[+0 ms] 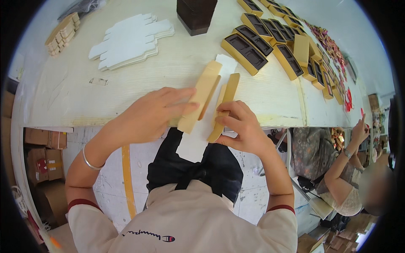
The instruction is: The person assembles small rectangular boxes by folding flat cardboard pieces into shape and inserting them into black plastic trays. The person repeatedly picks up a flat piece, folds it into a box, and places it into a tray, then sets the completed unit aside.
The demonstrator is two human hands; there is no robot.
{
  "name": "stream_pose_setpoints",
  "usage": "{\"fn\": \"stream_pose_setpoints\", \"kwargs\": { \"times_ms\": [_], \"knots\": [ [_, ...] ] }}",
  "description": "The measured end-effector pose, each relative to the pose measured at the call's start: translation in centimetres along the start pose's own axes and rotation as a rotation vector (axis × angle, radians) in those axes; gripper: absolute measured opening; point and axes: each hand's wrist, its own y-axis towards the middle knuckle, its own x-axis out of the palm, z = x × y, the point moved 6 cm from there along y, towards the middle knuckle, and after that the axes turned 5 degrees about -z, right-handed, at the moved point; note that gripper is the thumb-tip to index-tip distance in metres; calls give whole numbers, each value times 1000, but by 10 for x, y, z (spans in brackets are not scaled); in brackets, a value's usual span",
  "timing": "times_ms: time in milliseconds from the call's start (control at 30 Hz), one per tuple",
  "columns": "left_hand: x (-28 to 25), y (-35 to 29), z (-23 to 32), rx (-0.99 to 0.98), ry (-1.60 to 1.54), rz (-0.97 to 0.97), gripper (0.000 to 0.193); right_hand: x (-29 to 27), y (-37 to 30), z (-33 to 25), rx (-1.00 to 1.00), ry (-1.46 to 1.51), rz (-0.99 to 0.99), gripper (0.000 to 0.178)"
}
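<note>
A partly folded cardboard box blank (pixel 192 145) lies over the table's front edge, white on its inner face, with gold-tan side panels standing up. Its near end sticks out above my lap. My left hand (pixel 158 110) is at the left side panel (pixel 203 86), fingers stretched out and somewhat smeared by motion; whether they press on the panel is unclear. My right hand (pixel 242 126) pinches the right side panel (pixel 230 90), thumb below and fingers curled over its edge.
Flat white cardboard blanks (pixel 130 42) are stacked at the far left, beside a pile of tan folded pieces (pixel 63 33). A dark brown block (pixel 196 17) stands at the back. Several gold boxes with dark inserts (pixel 244 52) crowd the right. Another person (pixel 341 177) sits at right.
</note>
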Motion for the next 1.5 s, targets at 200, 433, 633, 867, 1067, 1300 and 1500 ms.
{"fn": "stream_pose_setpoints", "kwargs": {
  "times_ms": [200,433,633,867,1067,1300,1500],
  "knots": [
    [16,13,-1,210,17,26,26,0,0,5,-12,127,71,19],
    [27,24,3,-1,-252,190,14,6,15,-9,73,136,24,18],
    [33,27,10,-159,-297,201,7,14,17,-17,275,235,52,26],
    [38,31,12,-106,-314,229,3,3,12,-20,274,361,26,52],
    [35,31,11,-196,-306,108,9,1,-14,-27,37,-228,42,58],
    [30,30,-1,-280,-907,-46,37,10,-14,2,73,211,338,23],
    [44,25,0,-179,-742,312,29,14,-7,0,288,502,490,23]
  ]
}}
